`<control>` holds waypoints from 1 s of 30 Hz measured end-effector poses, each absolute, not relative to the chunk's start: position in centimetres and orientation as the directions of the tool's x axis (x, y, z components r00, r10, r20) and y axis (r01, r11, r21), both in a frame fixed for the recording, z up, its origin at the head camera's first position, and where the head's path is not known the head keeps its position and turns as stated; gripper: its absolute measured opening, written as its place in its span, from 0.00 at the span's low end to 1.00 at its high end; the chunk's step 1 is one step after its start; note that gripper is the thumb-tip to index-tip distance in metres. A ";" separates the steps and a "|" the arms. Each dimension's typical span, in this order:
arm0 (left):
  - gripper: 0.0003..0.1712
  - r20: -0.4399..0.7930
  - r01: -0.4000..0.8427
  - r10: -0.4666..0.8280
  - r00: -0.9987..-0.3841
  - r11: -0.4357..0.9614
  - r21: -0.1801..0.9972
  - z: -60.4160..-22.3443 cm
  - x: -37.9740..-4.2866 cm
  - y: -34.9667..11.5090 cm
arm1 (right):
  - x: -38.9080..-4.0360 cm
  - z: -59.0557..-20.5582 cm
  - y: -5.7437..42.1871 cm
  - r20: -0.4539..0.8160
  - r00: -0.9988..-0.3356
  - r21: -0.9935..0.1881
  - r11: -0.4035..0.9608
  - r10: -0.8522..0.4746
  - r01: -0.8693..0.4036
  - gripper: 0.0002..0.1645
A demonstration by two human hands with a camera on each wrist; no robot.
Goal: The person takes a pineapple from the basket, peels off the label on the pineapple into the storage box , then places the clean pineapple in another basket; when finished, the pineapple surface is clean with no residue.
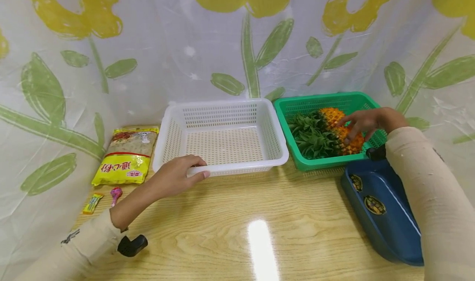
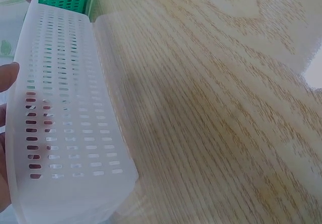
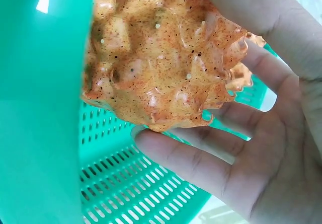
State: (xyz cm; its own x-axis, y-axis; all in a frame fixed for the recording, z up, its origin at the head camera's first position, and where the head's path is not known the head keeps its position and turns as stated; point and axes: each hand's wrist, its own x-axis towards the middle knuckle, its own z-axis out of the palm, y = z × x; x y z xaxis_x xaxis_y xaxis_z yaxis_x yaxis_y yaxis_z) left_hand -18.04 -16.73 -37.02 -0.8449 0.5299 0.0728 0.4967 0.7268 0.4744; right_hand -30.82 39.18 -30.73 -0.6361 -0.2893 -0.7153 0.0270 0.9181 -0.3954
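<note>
My left hand point(image 1: 177, 176) grips the front rim of a white plastic basket point(image 1: 245, 167), thumb outside and fingers over the inner side. The left wrist view shows the thumb point(image 2: 8, 76) on the edge of the slotted wall. Two orange pineapples with green leafy crowns point(image 1: 313, 142) lie in a green basket point(image 1: 323, 163), crowns toward the left. Over them is my right hand point(image 1: 365, 121). In the right wrist view its thumb lies on the nearer pineapple point(image 3: 156, 58), and the other fingers curve round its end and underside. The back pineapple point(image 1: 331, 115) lies just behind.
A blue basin point(image 1: 386, 227) with gold-and-black stickers stands in front of the green basket, partly behind my right sleeve. Left of the white basket lie a yellow food packet point(image 1: 128, 157), a small yellow wrapper point(image 1: 92, 203) and a pink lollipop point(image 1: 116, 193). A flower-printed curtain point(image 1: 156, 46) hangs behind.
</note>
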 end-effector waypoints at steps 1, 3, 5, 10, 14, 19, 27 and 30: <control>0.17 0.072 0.496 0.530 -0.845 0.727 0.475 -37.0 -18.0 -16.7 | -30.8 -30.7 39.2 -0.716 -0.636 -0.396 0.918 -0.287 0.031 0.58; 0.17 0.071 0.497 0.531 -0.844 0.726 0.475 -37.0 -18.0 -16.7 | -30.8 -30.6 39.3 -0.717 -0.637 -0.398 0.917 -0.283 0.041 0.58; 0.17 0.073 0.499 0.533 -0.843 0.724 0.476 -36.9 -18.1 -16.6 | -30.8 -30.5 39.4 -0.717 -0.638 -0.402 0.914 -0.281 0.049 0.57; 0.18 0.068 0.499 0.536 -0.841 0.722 0.479 -36.9 -18.1 -16.6 | -30.6 -30.5 39.7 -0.708 -0.647 -0.411 0.910 -0.283 0.052 0.55; 0.19 0.059 0.495 0.537 -0.842 0.722 0.483 -36.9 -18.1 -16.7 | -30.5 -30.5 39.7 -0.695 -0.657 -0.428 0.902 -0.294 0.050 0.53; 0.20 0.047 0.484 0.533 -0.845 0.725 0.490 -36.8 -18.0 -16.9 | -30.6 -30.5 39.8 -0.676 -0.670 -0.454 0.890 -0.307 0.050 0.51; 0.14 0.030 0.455 0.529 -0.848 0.698 0.553 -36.4 -17.9 -17.1 | -30.3 -30.2 40.1 -0.578 -0.752 -0.482 0.876 -0.317 0.002 0.48; 0.15 0.021 0.449 0.530 -0.848 0.697 0.559 -36.3 -18.0 -17.4 | -30.1 -30.0 40.1 -0.532 -0.782 -0.482 0.876 -0.323 -0.034 0.46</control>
